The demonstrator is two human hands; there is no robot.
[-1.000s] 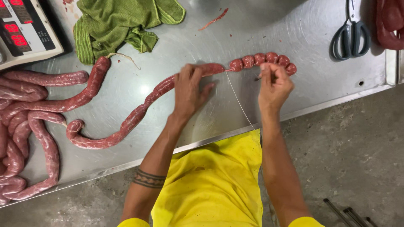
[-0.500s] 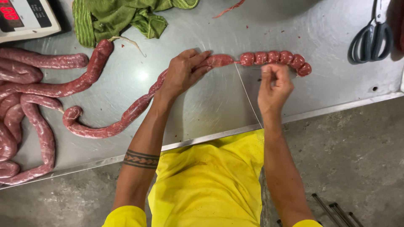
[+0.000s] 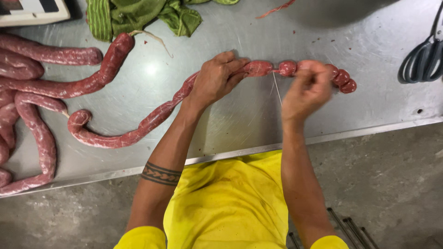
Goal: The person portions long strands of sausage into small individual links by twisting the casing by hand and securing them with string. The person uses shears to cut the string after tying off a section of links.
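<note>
A long red raw sausage (image 3: 152, 117) lies in a curve on the steel table (image 3: 240, 124). Its right end is tied off into several small round links (image 3: 344, 78). My left hand (image 3: 217, 76) pinches the sausage just left of a short link (image 3: 258, 68). My right hand (image 3: 307, 90) is blurred over the tied links, its fingers closed on a thin white string (image 3: 277, 92) that hangs toward the table edge.
More thick sausages (image 3: 27, 106) lie coiled at the left. A green cloth (image 3: 138, 16) and a corner of a white scale (image 3: 32, 11) sit at the back. Grey scissors (image 3: 422, 53) rest at the right. A concrete floor lies below the table's edge.
My right hand has moved left and up over the tied links with the string. My left hand has closed tighter on the sausage. The view has shifted slightly.
</note>
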